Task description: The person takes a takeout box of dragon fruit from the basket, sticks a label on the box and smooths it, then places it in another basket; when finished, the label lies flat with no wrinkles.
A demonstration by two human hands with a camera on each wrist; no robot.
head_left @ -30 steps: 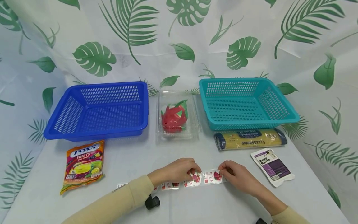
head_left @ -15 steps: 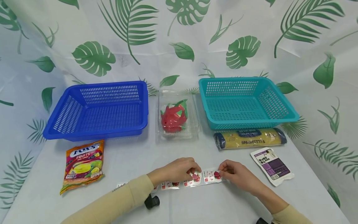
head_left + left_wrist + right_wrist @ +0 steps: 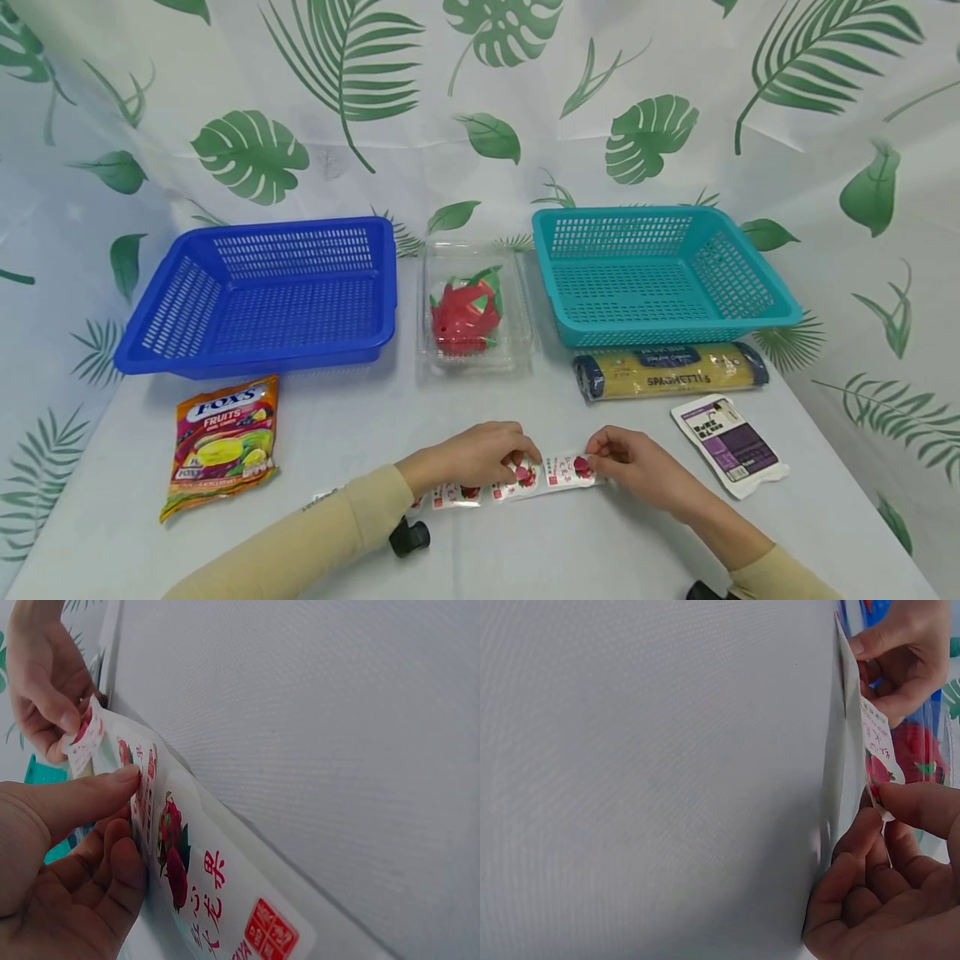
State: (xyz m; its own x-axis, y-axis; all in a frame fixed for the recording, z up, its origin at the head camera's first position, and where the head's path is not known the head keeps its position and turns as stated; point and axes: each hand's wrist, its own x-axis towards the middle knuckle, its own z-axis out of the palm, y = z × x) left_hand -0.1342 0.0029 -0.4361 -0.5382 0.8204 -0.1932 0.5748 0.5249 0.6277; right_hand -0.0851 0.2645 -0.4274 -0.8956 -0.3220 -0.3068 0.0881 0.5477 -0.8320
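Observation:
A strip of white stickers (image 3: 566, 472) printed with red dragon fruit and red characters lies across the front of the table. My left hand (image 3: 483, 454) pinches the strip near its middle; in the left wrist view its thumb presses on the printed face, with fingers behind. At the strip's right end, my right hand (image 3: 637, 468) pinches the end sticker (image 3: 881, 757) between thumb and fingers. That end is bent up off the table in the right wrist view. Part of the strip's left side is hidden under the left forearm.
Behind stand a blue basket (image 3: 255, 360), a clear plastic box (image 3: 513, 350) holding a red dragon fruit (image 3: 465, 317), and a teal basket (image 3: 675, 333). A spaghetti pack (image 3: 675, 372) and a purple-white packet (image 3: 731, 446) lie right; a Fox's candy bag (image 3: 221, 446) lies left.
The end sticker's right edge bends up slightly more under my right fingers. The left hand keeps its place on the strip.

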